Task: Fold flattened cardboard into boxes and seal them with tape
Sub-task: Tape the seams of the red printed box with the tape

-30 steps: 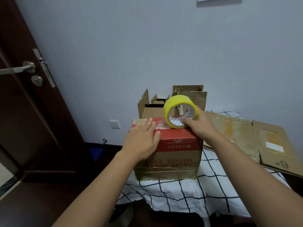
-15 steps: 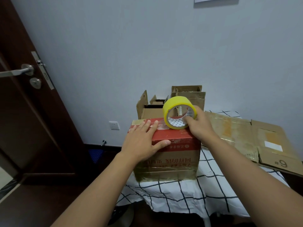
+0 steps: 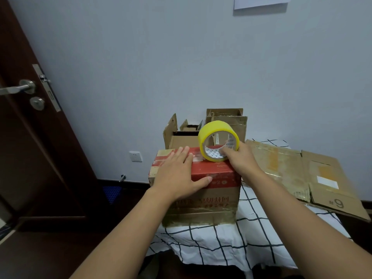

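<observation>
A closed cardboard box with a red printed top stands on the checked white cloth. My left hand lies flat on its top left part, fingers straight, thumb spread toward me along the front edge. My right hand grips a yellow tape roll standing on edge on the box top, fingers hooked inside its core. A short strip of clear tape runs from the roll leftward across the lid to my left fingertips.
Two open cardboard boxes stand behind against the wall. Flattened cardboard lies to the right on the cloth-covered table. A dark door with a metal handle stands at left.
My left thumb has spread out along the box's front edge and the hand has flattened. The roll has stayed at about the same place on the lid.
</observation>
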Motion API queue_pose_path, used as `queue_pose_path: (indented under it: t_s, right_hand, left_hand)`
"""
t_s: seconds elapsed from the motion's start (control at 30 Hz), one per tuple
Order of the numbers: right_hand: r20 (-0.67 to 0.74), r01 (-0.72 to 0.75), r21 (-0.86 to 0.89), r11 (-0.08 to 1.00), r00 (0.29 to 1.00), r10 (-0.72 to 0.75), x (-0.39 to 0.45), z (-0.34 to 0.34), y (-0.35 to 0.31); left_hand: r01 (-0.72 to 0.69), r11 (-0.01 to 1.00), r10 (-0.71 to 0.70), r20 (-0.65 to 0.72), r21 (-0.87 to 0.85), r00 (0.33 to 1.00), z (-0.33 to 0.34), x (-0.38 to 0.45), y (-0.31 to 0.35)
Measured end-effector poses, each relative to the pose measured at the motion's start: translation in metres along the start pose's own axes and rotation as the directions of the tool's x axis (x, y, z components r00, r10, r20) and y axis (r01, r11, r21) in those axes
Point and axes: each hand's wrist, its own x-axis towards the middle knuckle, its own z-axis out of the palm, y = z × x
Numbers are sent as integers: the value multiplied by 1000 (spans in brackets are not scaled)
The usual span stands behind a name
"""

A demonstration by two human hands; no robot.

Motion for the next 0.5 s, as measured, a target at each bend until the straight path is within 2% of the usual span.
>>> queue_pose_path:
  t_s: [0.13, 0.3, 0.5]
  right_hand:
    - [-24, -15, -74, 997, 1000, 13, 4, -5, -2]
    - [-157, -55, 95, 994, 985, 70, 10, -16, -4]
    - [-42, -10, 84, 996, 999, 14, 1, -15, 9]
  left_hand:
    - [25, 1000, -25, 4, 5, 1000, 4, 2, 7]
    - [18, 1000, -18, 18, 6, 1000, 2, 1, 4]
    - [-17, 1000, 17, 18, 22, 1000, 8, 5, 11]
